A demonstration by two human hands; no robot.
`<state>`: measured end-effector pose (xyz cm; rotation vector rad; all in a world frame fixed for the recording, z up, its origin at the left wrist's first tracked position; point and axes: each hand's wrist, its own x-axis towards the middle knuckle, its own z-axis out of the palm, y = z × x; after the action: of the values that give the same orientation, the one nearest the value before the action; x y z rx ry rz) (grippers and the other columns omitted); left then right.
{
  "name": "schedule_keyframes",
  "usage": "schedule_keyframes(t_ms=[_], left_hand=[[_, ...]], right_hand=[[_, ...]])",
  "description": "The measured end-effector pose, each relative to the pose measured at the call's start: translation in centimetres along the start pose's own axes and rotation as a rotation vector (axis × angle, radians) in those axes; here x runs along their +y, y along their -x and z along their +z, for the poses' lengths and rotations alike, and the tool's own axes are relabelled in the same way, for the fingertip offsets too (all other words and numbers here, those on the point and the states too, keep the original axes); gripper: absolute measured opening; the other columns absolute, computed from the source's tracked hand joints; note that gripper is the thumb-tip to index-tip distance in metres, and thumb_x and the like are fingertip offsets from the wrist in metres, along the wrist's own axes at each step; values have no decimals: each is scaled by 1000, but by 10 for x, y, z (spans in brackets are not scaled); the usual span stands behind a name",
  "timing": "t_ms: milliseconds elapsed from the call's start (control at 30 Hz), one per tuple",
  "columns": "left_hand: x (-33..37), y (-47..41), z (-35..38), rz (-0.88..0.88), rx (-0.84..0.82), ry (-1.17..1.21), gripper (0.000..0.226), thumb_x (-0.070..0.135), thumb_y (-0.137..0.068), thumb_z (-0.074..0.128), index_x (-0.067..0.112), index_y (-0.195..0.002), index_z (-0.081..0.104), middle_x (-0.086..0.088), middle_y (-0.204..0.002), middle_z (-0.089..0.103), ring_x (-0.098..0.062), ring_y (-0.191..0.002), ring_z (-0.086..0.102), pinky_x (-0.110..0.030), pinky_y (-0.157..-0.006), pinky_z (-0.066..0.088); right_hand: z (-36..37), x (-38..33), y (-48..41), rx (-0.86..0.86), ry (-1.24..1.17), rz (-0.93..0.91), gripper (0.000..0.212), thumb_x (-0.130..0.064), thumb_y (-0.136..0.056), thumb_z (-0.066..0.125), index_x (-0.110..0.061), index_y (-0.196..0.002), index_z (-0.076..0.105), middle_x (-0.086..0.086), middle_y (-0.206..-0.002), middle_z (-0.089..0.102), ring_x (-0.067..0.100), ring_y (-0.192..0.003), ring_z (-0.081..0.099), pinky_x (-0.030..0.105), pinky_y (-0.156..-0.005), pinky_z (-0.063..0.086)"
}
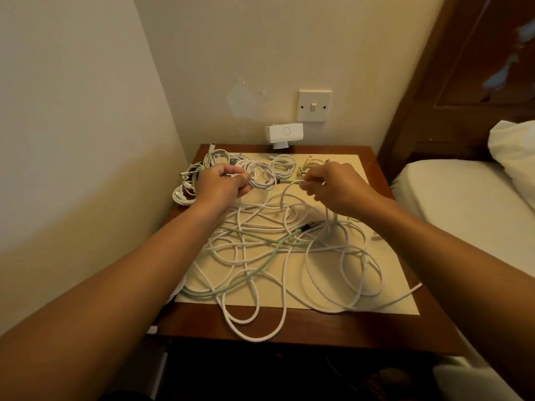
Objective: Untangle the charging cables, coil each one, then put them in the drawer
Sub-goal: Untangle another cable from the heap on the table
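Over by the bed, at the little worktop, both hands are up and busy. The left hand has its fingers curled round a small white coil, held just above the far side of the cream mat. The right hand pinches a single strand between thumb and fingertips, level with the left and a short way apart from it.

That strand runs crosswise between the hands, then drops toward the loose tangle, which sprawls on the near side of both hands, a pale green cable threaded through it. The right hand sits nearer the slack, so I'd say it does the feeding. Finished bundles sit at the back-left corner. The drawer I can't make out.
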<state>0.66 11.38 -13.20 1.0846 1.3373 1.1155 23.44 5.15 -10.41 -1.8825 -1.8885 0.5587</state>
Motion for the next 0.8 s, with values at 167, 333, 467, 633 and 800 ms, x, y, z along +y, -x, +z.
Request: schedule_keyframes(t_ms=[167,333,467,633,800], left_hand=[[1,-12,35,-23,-68,-58,9,1,-89,76,5,-95,71,-18,-101,75,-25,-90,77,-32,-79,64],[-3,-14,71,178,-68,-480,7,16,-87,81,18,-86,74,2,-85,75,-15,-84,73,-37,-78,62],[-5,-12,68,290,-32,-753,16,28,-83,85,21,-93,76,3,-91,72,-17,-92,67,-29,-71,49],[29,17,56,473,-45,-777,33,42,-94,71,21,-119,70,-1,-117,67,-19,-106,63,-33,-84,49],[113,102,54,324,-557,-298,41,54,-103,46,20,-116,65,-7,-106,75,-27,-102,69,-44,-90,53]], right_hand=[[-41,-20,38,89,-306,-35,16,-27,-100,64,-18,-106,75,-2,-87,76,11,-76,75,27,-67,63],[-87,-27,67,144,-561,20,16,-26,-97,65,-15,-103,76,6,-86,78,21,-77,78,34,-69,65],[-104,-27,84,138,-618,24,18,-25,-95,66,-12,-103,76,9,-86,78,26,-78,78,34,-66,64],[-113,-28,102,130,-559,-7,17,-29,-95,66,-18,-102,77,6,-83,77,19,-75,75,27,-65,61],[-118,-41,116,161,-469,-50,16,-33,-96,68,-22,-96,80,1,-73,73,12,-65,66,21,-60,55]])
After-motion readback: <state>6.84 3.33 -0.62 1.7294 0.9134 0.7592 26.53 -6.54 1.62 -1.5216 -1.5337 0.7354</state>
